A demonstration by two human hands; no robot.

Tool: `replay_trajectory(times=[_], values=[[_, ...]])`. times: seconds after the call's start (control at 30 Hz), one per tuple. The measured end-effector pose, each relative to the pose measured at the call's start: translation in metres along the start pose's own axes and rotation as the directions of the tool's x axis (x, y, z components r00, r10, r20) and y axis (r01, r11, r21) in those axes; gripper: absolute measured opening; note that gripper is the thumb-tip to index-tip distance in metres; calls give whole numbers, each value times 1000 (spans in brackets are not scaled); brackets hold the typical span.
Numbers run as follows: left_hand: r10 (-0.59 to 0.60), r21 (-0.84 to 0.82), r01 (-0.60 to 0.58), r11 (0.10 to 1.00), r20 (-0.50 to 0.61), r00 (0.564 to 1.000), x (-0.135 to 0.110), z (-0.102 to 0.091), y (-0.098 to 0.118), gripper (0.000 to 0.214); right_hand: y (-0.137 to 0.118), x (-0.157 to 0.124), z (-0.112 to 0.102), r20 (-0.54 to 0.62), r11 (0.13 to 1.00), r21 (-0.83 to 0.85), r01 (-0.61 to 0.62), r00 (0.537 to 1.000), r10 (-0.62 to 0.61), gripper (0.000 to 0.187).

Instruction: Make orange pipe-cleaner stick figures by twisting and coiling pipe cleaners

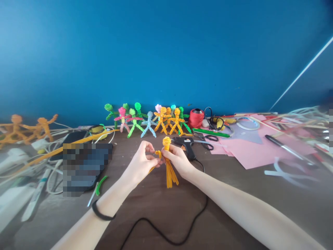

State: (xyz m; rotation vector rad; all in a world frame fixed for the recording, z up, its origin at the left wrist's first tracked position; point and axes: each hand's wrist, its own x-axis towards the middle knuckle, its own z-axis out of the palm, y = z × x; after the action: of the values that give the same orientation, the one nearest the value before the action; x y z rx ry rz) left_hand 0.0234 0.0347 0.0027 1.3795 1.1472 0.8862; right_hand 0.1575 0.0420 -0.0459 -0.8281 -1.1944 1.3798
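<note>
An orange pipe-cleaner figure (167, 142) is pinched below its coiled head by my right hand (178, 160). Several straight orange pipe-cleaner ends (171, 175) hang down beneath that grip. My left hand (145, 158) is closed at the figure's left side, its thumb and fingers on an orange pipe cleaner (158, 152) that curls into a small loop there. A loose length of it trails down under the left palm. Just behind my right hand lies a black hot glue gun (187, 145). The fingertips nearest the figure's body are partly hidden.
Pipe-cleaner figures (148, 125) in several colours stand along the blue wall. Red yarn (196, 119), scissors (208, 141) and pink paper (249, 152) lie to the right. A pixelated dark device (87, 168) and white cables are left. The glue gun's black cord (166, 239) crosses the table's front.
</note>
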Motion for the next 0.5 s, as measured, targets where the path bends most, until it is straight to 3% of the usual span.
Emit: replay_trajectory(times=[0.27, 0.5], values=[[-44, 27, 43, 999, 26, 999, 6, -5, -6, 35, 5, 1, 0, 46, 989, 139, -38, 998, 32, 15], [-47, 219, 39, 975, 34, 998, 7, -11, -6, 23, 4, 1, 0, 106, 974, 215, -75, 993, 53, 15]])
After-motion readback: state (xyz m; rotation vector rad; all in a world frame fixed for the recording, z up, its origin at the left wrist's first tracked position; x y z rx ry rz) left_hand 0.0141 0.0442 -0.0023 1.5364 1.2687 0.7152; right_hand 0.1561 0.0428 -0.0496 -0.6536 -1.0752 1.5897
